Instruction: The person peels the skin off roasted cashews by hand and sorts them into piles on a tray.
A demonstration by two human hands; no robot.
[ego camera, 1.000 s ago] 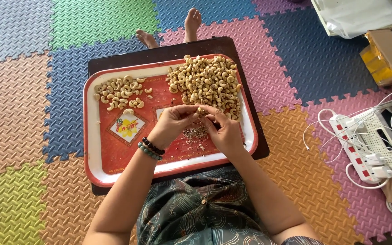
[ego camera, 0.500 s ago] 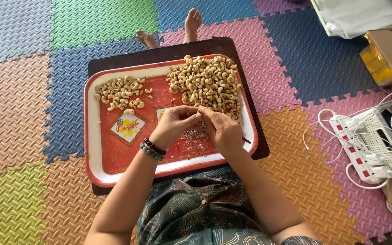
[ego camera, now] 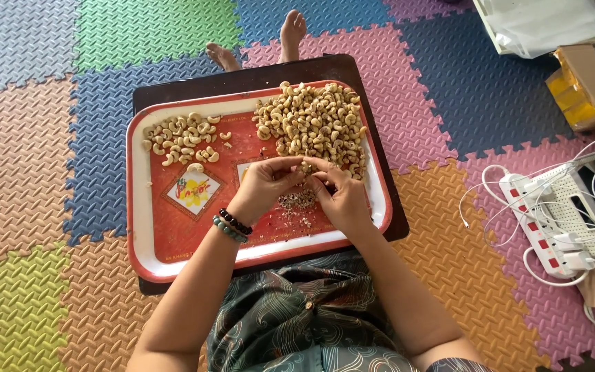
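Both hands meet over the middle of the red tray (ego camera: 173,227). The left hand (ego camera: 264,184) and the right hand (ego camera: 342,196) press their fingertips together on a small cashew nut (ego camera: 306,165), mostly hidden between them. Just beyond the hands, a large heap of unpeeled cashews (ego camera: 315,124) fills the tray's far right corner. A smaller pile of pale peeled cashews (ego camera: 184,138) lies in the far left corner. Bits of skin (ego camera: 297,203) litter the tray under the hands. The tray sits on a dark board (ego camera: 256,74) on the foam floor mat (ego camera: 29,151).

Left hand (ego camera: 264,184), right hand (ego camera: 342,198) pinch probably one cashew (ego camera: 306,165) over red tray (ego camera: 173,241).
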